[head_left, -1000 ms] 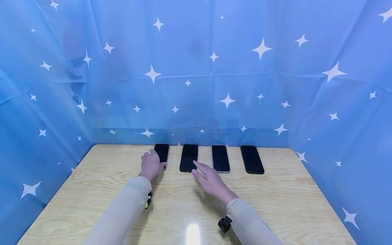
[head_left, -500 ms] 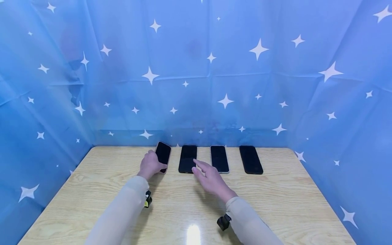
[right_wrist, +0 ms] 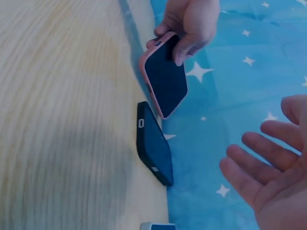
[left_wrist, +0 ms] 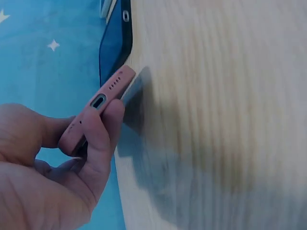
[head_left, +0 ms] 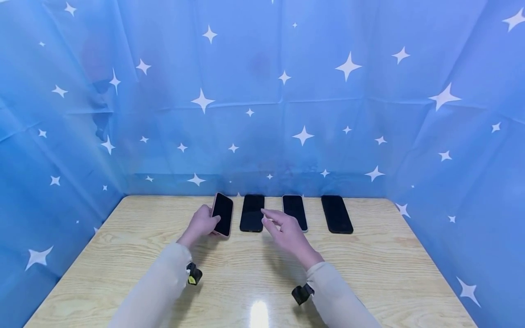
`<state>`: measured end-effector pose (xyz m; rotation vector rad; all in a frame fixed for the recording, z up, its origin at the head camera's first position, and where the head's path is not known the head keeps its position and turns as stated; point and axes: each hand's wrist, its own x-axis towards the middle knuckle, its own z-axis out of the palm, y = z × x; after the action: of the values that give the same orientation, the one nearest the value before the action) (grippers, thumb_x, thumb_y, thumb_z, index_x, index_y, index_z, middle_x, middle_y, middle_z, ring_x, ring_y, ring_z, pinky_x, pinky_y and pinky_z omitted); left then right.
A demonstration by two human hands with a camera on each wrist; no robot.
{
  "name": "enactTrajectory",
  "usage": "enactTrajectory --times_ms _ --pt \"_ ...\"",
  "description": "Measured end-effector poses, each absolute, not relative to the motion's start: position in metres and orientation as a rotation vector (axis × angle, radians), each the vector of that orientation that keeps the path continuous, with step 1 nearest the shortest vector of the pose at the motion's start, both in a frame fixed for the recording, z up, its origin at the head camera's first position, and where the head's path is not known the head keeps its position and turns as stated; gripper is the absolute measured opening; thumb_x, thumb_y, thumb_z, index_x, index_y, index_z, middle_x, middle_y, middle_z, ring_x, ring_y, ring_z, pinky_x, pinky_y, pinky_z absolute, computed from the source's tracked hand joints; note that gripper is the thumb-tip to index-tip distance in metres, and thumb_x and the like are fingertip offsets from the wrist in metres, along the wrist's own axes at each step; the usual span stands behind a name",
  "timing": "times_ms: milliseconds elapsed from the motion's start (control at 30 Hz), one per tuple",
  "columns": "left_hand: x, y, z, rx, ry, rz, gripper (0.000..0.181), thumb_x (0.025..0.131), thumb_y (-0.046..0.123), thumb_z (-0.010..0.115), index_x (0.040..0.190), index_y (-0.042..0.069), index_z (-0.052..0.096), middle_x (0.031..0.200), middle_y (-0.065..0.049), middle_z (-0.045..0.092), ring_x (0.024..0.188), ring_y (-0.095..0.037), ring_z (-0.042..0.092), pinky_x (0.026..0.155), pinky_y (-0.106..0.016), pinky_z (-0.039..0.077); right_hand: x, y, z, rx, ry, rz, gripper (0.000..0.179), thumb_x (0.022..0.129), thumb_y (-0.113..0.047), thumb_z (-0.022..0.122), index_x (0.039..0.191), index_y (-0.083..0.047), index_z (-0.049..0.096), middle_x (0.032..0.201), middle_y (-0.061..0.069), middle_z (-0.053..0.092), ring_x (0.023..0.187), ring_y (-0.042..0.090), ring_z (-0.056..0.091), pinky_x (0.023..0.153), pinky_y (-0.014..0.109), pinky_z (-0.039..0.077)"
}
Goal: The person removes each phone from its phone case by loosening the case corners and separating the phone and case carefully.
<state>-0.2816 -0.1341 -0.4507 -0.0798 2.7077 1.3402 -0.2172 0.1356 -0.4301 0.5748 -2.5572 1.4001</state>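
Note:
In the head view my left hand (head_left: 202,222) grips a smartphone in a pink case (head_left: 223,214), thumb across its dark screen and fingers underneath. The left wrist view shows its pink bottom edge (left_wrist: 98,101) with the charging port, tilted and raised off the wood. My right hand (head_left: 287,230) hovers with relaxed, spread fingers, holding nothing, in front of a black smartphone (head_left: 252,213) and a white-edged smartphone (head_left: 294,210). Its loosely extended fingers (right_wrist: 268,153) also show in the right wrist view, apart from the black phone lying on the table.
Another black smartphone (head_left: 337,214) lies at the right end of the row along the back edge. The wooden table (head_left: 369,278) meets a blue star-patterned curtain (head_left: 262,136) behind and at both sides. Each sleeve carries a small black wrist device (head_left: 302,294).
My left hand has lifted the pink-cased phone off the table, tilting it and bringing it slightly right and nearer. The right hand has shifted only a little, its fingertips drawing closer together.

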Motion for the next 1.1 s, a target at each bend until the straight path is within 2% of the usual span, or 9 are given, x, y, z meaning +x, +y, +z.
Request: enactTrajectory --times_ms 200,567,867,1100 --pt "-0.267 -0.126 -0.452 -0.033 2.576 1.564 0.021 0.103 0.003 0.057 0.116 -0.010 0.046 0.101 -0.028 0.062 0.060 -0.026 0.071 0.053 -0.038 0.061 -0.218 0.141 -0.429 0.550 -2.499 1.408 0.032 0.105 -0.017 0.061 0.135 -0.008 0.069 0.136 0.011 0.068 0.120 0.028 0.067 0.096 0.048 0.058" --pt "-0.243 -0.106 -0.448 0.050 2.373 1.771 0.021 0.103 -0.001 0.057 0.121 -0.006 0.046 0.117 -0.028 0.065 0.080 -0.033 0.075 0.058 -0.043 0.063 -0.229 0.143 -0.444 0.468 -2.490 1.517 0.032 0.107 -0.019 0.059 0.134 -0.007 0.069 0.135 0.013 0.068 0.119 0.031 0.067 0.095 0.045 0.058" --pt "-0.233 -0.094 -0.445 0.133 2.274 1.843 0.021 0.103 -0.005 0.056 0.120 -0.006 0.045 0.122 -0.030 0.064 0.081 -0.035 0.075 0.061 -0.046 0.064 -0.242 0.140 -0.456 0.438 -2.490 1.500 0.032 0.105 -0.014 0.060 0.132 0.001 0.068 0.131 0.017 0.070 0.116 0.034 0.069 0.096 0.049 0.057" --pt "-0.227 -0.087 -0.445 0.206 2.225 1.888 0.021 0.103 -0.006 0.054 0.120 -0.006 0.042 0.125 -0.032 0.063 0.085 -0.038 0.075 0.064 -0.053 0.063 -0.250 0.137 -0.461 0.349 -2.486 1.553 0.032 0.105 -0.015 0.061 0.133 -0.001 0.068 0.126 0.015 0.072 0.109 0.031 0.073 0.093 0.045 0.059"
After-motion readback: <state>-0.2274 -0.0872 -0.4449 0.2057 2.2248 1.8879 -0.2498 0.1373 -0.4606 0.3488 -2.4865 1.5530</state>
